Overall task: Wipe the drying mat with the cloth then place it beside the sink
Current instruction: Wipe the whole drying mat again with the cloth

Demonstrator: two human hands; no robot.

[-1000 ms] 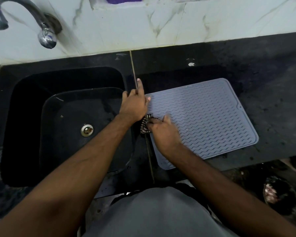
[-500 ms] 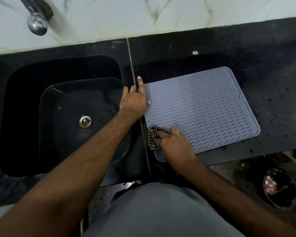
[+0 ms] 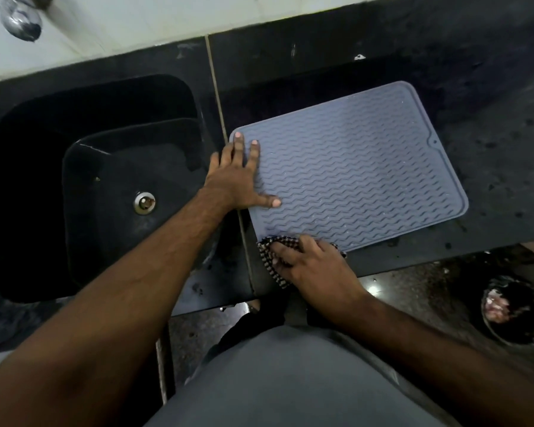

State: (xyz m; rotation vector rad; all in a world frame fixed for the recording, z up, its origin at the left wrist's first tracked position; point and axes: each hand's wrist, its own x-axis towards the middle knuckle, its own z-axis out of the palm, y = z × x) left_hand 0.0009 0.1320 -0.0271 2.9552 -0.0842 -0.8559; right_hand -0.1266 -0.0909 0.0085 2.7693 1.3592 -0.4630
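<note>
A grey ribbed drying mat (image 3: 358, 167) lies flat on the black counter (image 3: 490, 124), just right of the black sink (image 3: 43, 167). My left hand (image 3: 235, 177) presses flat on the mat's left edge, fingers spread, holding nothing. My right hand (image 3: 315, 263) presses a black-and-white checked cloth (image 3: 267, 257) onto the mat's near left corner. Most of the cloth is hidden under that hand.
A chrome tap (image 3: 20, 21) hangs over the sink at the top left, in front of a white marble wall. The sink drain (image 3: 144, 202) is visible. The counter's front edge runs just below the mat. A dark round bin (image 3: 515, 309) stands on the floor at the right.
My left hand has shifted from the mat's far left corner onto its left edge, fingers now spread flat. My right hand slid the cloth toward me to the mat's near corner.
</note>
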